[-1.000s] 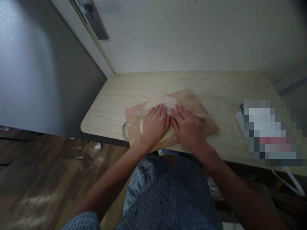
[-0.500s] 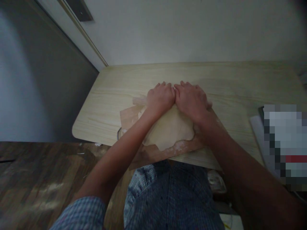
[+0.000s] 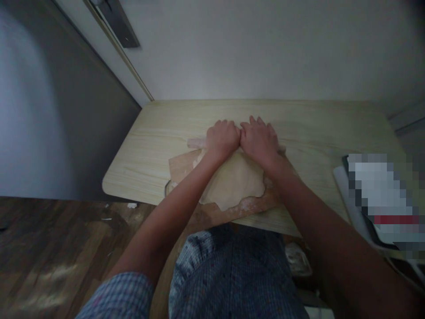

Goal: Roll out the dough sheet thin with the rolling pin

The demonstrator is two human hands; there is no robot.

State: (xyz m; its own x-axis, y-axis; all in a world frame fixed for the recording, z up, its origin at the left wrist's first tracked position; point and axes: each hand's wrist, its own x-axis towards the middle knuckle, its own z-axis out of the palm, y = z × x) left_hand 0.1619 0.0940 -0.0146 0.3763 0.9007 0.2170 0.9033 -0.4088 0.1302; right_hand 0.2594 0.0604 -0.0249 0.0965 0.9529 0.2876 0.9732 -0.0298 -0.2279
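Observation:
A flat sheet of pale dough (image 3: pixel 236 182) lies on a floured wooden board (image 3: pixel 182 165) at the near edge of the light wooden table (image 3: pixel 159 133). A rolling pin (image 3: pixel 196 143) lies across the far end of the dough; only its left end and a bit of its right end show. My left hand (image 3: pixel 223 138) presses on the pin with fingers curled over it. My right hand (image 3: pixel 260 141) lies beside it, fingers stretched forward over the pin. The two hands touch at the middle.
A blurred white and red object (image 3: pixel 381 195) sits at the table's right edge. A grey door (image 3: pixel 49 115) stands to the left, with dark wooden floor (image 3: pixel 59 248) below. A pale wall (image 3: pixel 265 48) runs behind the table. Something glassy (image 3: pixel 167 188) peeks from under the board's left corner.
Both hands pushed the rolling pin from the near part of the dough to its far end, and the dough now shows flattened behind them. In the last half second they hardly moved.

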